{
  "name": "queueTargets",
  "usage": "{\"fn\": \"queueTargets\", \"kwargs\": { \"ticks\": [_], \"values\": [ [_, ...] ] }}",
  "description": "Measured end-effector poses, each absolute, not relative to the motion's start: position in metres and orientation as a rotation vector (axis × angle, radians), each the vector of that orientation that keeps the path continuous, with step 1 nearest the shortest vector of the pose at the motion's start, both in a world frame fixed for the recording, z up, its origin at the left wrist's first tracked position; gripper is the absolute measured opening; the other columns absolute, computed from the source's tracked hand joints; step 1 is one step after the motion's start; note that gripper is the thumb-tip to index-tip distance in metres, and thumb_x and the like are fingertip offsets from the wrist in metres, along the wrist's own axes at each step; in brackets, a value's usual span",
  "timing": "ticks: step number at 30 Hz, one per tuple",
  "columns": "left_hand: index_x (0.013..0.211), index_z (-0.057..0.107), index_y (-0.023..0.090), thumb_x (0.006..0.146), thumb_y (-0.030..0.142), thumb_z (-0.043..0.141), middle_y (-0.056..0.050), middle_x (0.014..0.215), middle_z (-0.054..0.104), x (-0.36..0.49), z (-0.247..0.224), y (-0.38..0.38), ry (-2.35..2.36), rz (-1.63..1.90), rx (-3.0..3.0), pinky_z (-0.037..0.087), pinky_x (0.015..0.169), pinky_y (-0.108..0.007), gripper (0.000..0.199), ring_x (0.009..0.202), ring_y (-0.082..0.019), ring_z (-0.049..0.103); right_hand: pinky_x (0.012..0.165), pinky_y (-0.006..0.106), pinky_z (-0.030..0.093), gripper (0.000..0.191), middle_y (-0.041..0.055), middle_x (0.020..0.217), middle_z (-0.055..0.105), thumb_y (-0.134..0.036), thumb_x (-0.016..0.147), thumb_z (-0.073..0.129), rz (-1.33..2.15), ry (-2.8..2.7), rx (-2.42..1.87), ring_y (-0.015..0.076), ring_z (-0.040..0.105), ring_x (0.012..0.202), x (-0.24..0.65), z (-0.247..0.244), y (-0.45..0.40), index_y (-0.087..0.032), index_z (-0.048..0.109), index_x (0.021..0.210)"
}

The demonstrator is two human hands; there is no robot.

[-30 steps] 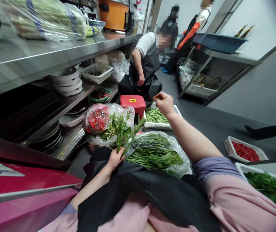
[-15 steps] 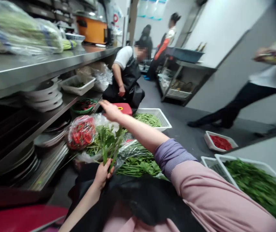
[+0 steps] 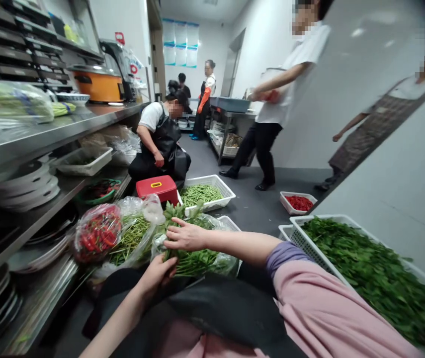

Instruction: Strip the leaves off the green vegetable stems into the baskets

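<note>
My left hand (image 3: 155, 278) grips the stems of a leafy green bunch (image 3: 177, 213) low in front of my dark apron (image 3: 205, 308). My right hand (image 3: 186, 235) lies with its fingers spread over the leaves, just above the left. Under both hands is an open plastic bag of long-stemmed greens (image 3: 197, 261). To the left are a bag of red chillies (image 3: 98, 233) and a bag of thin green stems (image 3: 130, 238). A white crate heaped with picked leaves (image 3: 365, 268) stands to my right.
Steel shelves (image 3: 48, 132) with stacked plates run along the left. Ahead are a red stool (image 3: 156, 189), a white crate of green stems (image 3: 205, 195) and a tray of red chillies (image 3: 297, 202). One co-worker (image 3: 160, 141) crouches ahead; others stand beyond.
My right hand has come down from high ahead and now lies on the leaves. The view has swung upward, bringing standing co-workers into sight. My left hand still grips the bunch.
</note>
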State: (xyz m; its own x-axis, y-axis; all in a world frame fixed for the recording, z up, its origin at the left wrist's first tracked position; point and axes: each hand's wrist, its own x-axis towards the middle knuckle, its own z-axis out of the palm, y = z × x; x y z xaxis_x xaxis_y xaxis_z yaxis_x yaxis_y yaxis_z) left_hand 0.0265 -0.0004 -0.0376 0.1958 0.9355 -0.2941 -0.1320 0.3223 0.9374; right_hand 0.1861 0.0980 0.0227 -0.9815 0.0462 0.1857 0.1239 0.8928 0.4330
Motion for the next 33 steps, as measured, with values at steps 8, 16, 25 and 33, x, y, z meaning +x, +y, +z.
{"fn": "queueTargets", "kwargs": {
  "ticks": [8,16,25,33],
  "values": [
    [0.079,0.066,0.018,0.063,0.063,0.072,-0.008,0.065,0.064,0.026,0.023,0.007,0.858,0.707,0.877,0.034,0.038,-0.024,0.048,0.043,-0.014,0.051,0.066,0.032,0.043,0.019,0.0091,0.090,0.065,-0.029,0.089,0.044,-0.268,-2.898,-0.852,0.0206,0.058,0.080,0.232,0.040,0.064,-0.018,0.058,0.095],
    [0.091,0.070,0.012,0.067,0.051,0.075,-0.009,0.081,0.067,0.034,0.034,0.038,0.991,1.087,0.874,0.044,0.052,-0.022,0.046,0.065,-0.013,0.058,0.055,0.025,0.038,0.016,-0.0038,0.060,0.047,-0.025,0.075,0.044,1.687,-1.693,-1.041,0.0123,0.047,0.055,0.259,0.063,0.053,-0.018,0.050,0.089],
    [0.077,0.066,0.012,0.062,0.039,0.083,-0.001,0.069,0.064,0.079,0.056,0.072,0.810,1.226,0.979,0.045,0.059,-0.021,0.035,0.060,-0.008,0.058,0.049,0.024,0.036,0.022,-0.0037,0.053,0.048,-0.027,0.072,0.057,2.249,-1.417,-0.795,0.0111,0.046,0.048,0.237,0.034,0.049,-0.014,0.055,0.089],
    [0.064,0.061,0.014,0.070,0.043,0.075,0.001,0.055,0.058,0.057,0.036,0.086,1.090,1.257,0.926,0.040,0.045,-0.021,0.032,0.045,-0.008,0.052,0.072,0.031,0.050,0.034,0.0075,0.093,0.069,-0.028,0.075,0.061,2.007,-1.395,-0.939,0.0164,0.063,0.079,0.254,0.013,0.057,-0.014,0.062,0.105]
  ]
}}
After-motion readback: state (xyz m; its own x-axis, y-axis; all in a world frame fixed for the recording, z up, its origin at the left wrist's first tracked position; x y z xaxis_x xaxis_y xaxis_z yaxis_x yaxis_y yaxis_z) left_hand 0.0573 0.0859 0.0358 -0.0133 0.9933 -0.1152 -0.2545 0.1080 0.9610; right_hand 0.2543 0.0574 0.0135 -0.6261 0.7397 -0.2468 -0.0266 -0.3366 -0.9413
